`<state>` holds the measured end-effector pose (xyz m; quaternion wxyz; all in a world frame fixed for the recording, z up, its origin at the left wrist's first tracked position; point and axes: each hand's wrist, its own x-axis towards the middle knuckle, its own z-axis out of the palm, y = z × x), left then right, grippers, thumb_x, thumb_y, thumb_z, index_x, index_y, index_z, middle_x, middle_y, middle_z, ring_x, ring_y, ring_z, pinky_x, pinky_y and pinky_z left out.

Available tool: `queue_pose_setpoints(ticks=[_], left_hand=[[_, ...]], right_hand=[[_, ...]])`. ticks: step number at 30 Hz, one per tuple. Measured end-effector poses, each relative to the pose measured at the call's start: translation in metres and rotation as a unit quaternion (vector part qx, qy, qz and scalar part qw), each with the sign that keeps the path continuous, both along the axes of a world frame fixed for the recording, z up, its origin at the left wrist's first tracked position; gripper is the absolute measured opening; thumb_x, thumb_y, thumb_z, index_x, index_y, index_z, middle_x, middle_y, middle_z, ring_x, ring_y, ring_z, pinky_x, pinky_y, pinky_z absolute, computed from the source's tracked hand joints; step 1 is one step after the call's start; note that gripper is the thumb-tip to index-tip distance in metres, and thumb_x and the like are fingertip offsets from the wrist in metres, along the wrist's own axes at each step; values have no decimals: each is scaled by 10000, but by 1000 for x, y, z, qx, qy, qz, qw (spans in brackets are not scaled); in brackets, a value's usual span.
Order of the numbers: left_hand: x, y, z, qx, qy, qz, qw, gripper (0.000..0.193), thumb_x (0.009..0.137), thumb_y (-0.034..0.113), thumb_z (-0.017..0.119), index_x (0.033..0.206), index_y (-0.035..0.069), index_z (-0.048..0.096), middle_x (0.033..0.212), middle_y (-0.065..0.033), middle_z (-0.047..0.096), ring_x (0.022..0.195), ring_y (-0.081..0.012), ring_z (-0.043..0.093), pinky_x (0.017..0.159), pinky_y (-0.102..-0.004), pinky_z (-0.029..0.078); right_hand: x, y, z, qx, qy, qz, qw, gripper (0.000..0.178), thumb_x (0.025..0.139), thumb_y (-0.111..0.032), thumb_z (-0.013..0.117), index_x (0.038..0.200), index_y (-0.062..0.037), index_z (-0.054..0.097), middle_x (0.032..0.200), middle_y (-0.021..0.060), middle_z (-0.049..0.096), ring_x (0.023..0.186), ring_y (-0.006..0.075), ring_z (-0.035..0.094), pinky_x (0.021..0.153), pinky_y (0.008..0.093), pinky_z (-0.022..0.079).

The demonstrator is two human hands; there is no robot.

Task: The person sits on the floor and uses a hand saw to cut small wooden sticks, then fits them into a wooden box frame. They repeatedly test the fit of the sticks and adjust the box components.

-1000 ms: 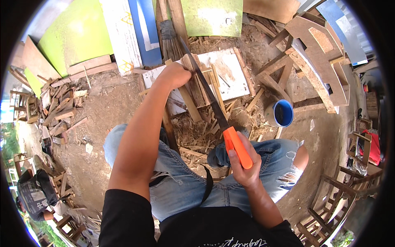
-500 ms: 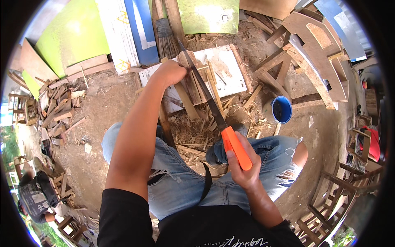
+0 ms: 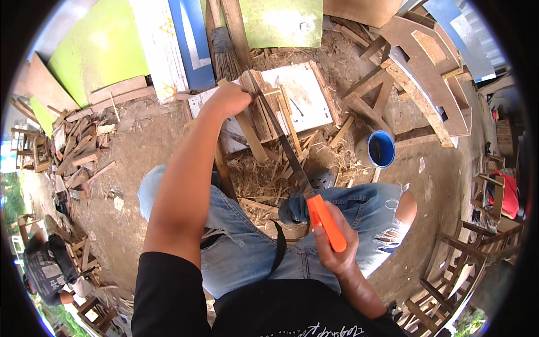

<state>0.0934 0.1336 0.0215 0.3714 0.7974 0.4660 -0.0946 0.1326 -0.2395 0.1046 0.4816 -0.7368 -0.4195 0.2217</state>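
Note:
My right hand (image 3: 338, 240) is wrapped round the orange handle of a hand saw (image 3: 279, 130). The dark blade slants up and left across a brown block of wood (image 3: 259, 121). My left hand (image 3: 233, 99) is closed at the block's left side, pressing on it; its fingertips are partly hidden. Under the block lies a worn white board (image 3: 311, 92) serving as a low work surface. Thin wooden strips (image 3: 289, 121) lie right of the blade, and a flat strip (image 3: 251, 137) runs beneath my left hand.
A blue-rimmed bucket (image 3: 382, 149) stands to the right, near a curved wooden frame (image 3: 421, 73). Offcuts (image 3: 78, 151) are heaped at left. A broom (image 3: 224, 56) leans behind the board. Shavings (image 3: 258, 182) litter the ground between my legs. Another person (image 3: 49, 267) is at far left.
The saw has been drawn back toward me, its handle now slightly lower and further right. My left hand stays on the wood.

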Motion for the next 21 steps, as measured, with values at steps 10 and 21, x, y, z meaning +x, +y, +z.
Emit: queue_pose_setpoints(ticks=[10, 21], left_hand=[[-2, -10, 6, 13, -18, 0, 1000, 444, 957, 404, 522, 985, 15, 734, 968, -191, 710, 917, -372, 653, 807, -436, 494], [-4, -11, 9, -4, -15, 8, 1000, 402, 932, 372, 542, 1001, 29, 739, 1004, -217, 708, 969, -375, 658, 835, -437, 503]], right_hand=[[5, 41, -24, 26, 35, -7, 999, 433, 910, -69, 667, 1298, 82, 550, 1189, 231, 666, 1068, 242, 679, 903, 311, 520], [17, 79, -34, 5, 29, 4, 1000, 440, 916, -77, 660, 1319, 58, 543, 1128, 200, 691, 1017, 229, 694, 864, 293, 527]])
